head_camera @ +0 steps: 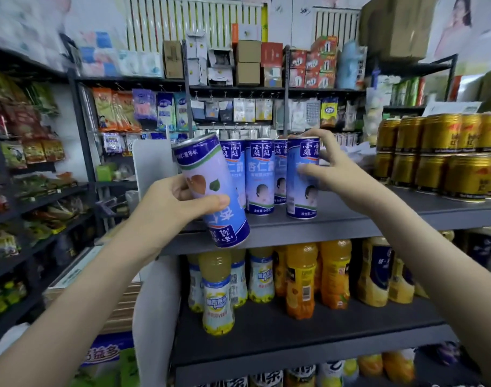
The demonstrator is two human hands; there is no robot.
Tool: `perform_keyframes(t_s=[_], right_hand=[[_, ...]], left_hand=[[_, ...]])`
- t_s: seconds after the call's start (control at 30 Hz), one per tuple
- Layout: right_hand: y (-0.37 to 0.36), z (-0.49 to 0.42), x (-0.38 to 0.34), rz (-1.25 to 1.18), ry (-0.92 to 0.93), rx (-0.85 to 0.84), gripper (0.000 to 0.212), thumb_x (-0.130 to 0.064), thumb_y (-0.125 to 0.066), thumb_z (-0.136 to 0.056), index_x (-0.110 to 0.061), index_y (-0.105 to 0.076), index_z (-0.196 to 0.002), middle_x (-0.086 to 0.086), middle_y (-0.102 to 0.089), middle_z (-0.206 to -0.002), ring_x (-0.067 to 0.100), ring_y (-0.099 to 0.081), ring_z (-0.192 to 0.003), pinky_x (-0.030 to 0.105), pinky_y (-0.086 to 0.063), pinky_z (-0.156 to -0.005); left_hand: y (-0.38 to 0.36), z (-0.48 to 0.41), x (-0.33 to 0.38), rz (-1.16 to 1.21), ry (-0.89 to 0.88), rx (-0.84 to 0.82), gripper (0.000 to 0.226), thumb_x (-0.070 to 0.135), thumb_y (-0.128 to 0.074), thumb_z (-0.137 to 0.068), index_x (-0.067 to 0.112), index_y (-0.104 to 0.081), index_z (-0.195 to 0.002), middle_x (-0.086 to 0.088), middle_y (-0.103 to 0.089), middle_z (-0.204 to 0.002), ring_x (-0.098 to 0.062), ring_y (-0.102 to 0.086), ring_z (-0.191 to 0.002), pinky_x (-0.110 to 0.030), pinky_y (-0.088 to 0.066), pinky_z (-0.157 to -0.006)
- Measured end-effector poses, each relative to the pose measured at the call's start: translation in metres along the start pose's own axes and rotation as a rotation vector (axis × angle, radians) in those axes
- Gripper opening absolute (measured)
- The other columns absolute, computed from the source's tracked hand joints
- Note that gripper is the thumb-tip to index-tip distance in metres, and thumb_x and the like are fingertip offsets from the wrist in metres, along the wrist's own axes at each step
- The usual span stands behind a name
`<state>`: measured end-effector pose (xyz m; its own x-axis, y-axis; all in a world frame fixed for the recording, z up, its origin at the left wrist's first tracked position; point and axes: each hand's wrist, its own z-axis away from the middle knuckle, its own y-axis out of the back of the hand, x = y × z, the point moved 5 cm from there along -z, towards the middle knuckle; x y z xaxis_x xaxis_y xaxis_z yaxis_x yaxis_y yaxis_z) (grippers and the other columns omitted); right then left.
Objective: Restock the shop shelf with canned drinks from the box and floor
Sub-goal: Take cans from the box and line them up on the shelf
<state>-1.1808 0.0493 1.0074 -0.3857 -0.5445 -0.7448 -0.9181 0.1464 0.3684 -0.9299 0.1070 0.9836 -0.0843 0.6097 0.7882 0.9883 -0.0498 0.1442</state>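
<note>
My left hand grips a tall blue-and-white drink can, held upside down and tilted in front of the grey shelf's front edge. My right hand holds another blue can that stands upright on the shelf, thumb on its front and fingers round its back. To the left of that can stand three more upright blue cans, partly hidden behind the tilted one.
Gold cans are stacked two high at the right end of the same shelf. Orange and yellow juice bottles fill the shelf below. Snack racks line the left aisle, with hanging goods and boxes behind.
</note>
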Motion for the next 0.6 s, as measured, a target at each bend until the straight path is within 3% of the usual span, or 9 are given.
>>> perform_keyframes(t_s=[0.1,0.17,0.23,0.33,0.47,0.6], right_hand=[[0.002,0.004,0.007,0.011,-0.002,-0.137,0.083,-0.002,-0.063,-0.086,-0.044,-0.016,-0.141,0.001,-0.047,-0.13,0.023,-0.062,-0.102,0.026,-0.057,-0.066],[0.002,-0.001,0.013,0.012,-0.016,-0.117,0.09,-0.008,-0.069,-0.084,-0.04,-0.01,-0.144,0.0,-0.047,-0.13,0.019,-0.062,-0.105,0.023,-0.055,-0.065],[-0.003,-0.008,0.023,-0.02,-0.076,-0.09,0.075,-0.013,-0.072,-0.082,-0.028,-0.028,-0.14,0.003,-0.058,-0.119,0.017,-0.065,-0.098,0.029,-0.056,-0.07],[-0.01,-0.016,0.037,-0.013,-0.12,-0.049,0.044,-0.019,-0.073,-0.081,-0.019,-0.053,-0.119,0.006,-0.067,-0.11,0.02,-0.067,-0.094,0.043,-0.057,-0.081],[-0.014,-0.024,0.039,0.056,-0.085,-0.004,0.034,-0.018,-0.07,-0.084,-0.017,-0.055,-0.114,0.005,-0.067,-0.109,0.021,-0.066,-0.094,0.044,-0.055,-0.086],[-0.018,-0.029,0.041,0.075,-0.074,-0.007,0.033,-0.017,-0.067,-0.086,-0.014,-0.055,-0.116,0.006,-0.066,-0.113,0.019,-0.065,-0.098,0.043,-0.052,-0.09]], left_hand=[[-0.004,-0.005,0.003,-0.021,-0.011,0.006,0.02,-0.001,-0.07,-0.076,0.017,-0.062,-0.077,0.016,-0.069,-0.064,0.005,-0.063,-0.059,-0.008,-0.045,-0.053],[-0.009,-0.009,0.005,-0.046,-0.011,0.001,0.018,0.001,-0.07,-0.076,0.017,-0.062,-0.078,0.016,-0.069,-0.064,0.005,-0.063,-0.058,-0.009,-0.045,-0.052],[-0.015,-0.015,0.006,-0.061,-0.002,0.003,0.017,0.003,-0.07,-0.077,0.017,-0.062,-0.08,0.016,-0.069,-0.064,0.005,-0.062,-0.058,-0.009,-0.045,-0.051],[-0.021,-0.023,0.004,-0.049,0.029,0.01,0.017,0.004,-0.07,-0.077,0.016,-0.063,-0.086,0.015,-0.071,-0.069,0.003,-0.064,-0.062,-0.01,-0.046,-0.053],[-0.023,-0.025,0.002,-0.044,0.055,0.031,0.019,0.005,-0.071,-0.076,0.016,-0.064,-0.09,0.014,-0.072,-0.073,0.002,-0.066,-0.067,-0.011,-0.048,-0.055],[-0.025,-0.024,0.007,-0.093,0.019,0.037,0.018,0.003,-0.071,-0.077,0.018,-0.061,-0.082,0.016,-0.068,-0.06,0.006,-0.063,-0.058,-0.007,-0.044,-0.05]])
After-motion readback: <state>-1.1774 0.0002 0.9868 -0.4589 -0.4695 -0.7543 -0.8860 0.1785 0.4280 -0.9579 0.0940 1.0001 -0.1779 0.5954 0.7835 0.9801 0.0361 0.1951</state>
